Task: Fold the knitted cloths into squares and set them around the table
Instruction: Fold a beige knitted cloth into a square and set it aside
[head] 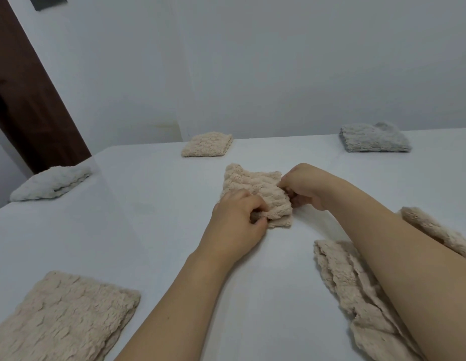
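A pale wall runs behind the desk, whose top is white and smooth. At the far left stands a dark brown wooden door (only part of it shows), with a dark object above, cut off by the frame.

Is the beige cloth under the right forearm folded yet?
No. That cloth lies loose and rumpled, edges ragged, partly hidden by the forearm.

A white table stands against plain pale walls, beside a dark wooden door.
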